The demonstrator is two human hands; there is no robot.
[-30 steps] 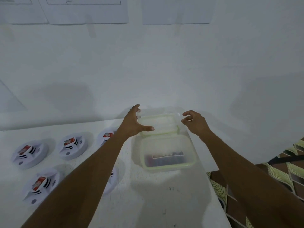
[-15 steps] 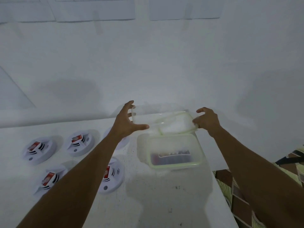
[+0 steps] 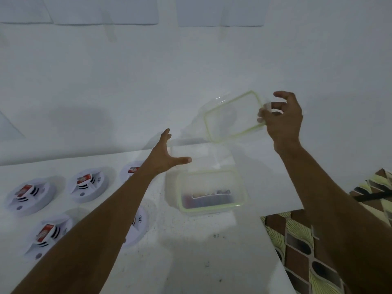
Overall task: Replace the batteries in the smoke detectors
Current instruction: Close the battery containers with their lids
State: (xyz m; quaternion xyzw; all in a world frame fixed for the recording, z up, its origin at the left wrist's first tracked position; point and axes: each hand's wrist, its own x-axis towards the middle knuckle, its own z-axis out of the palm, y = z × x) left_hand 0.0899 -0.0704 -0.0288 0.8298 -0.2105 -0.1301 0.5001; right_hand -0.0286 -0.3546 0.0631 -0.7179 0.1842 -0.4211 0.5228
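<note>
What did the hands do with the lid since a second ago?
The right hand lifted the lid off the back box, up and to the right, and pinches its edge; the lid now hangs tilted in the air. The left hand came off the lid and stays spread by that box's left side. The front box, its batteries and the smoke detectors stayed put.

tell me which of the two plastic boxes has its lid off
The far box, beside the left hand: its green-rimmed lid is up in the right hand. The near box, with dark things inside, has its lid on.
</note>
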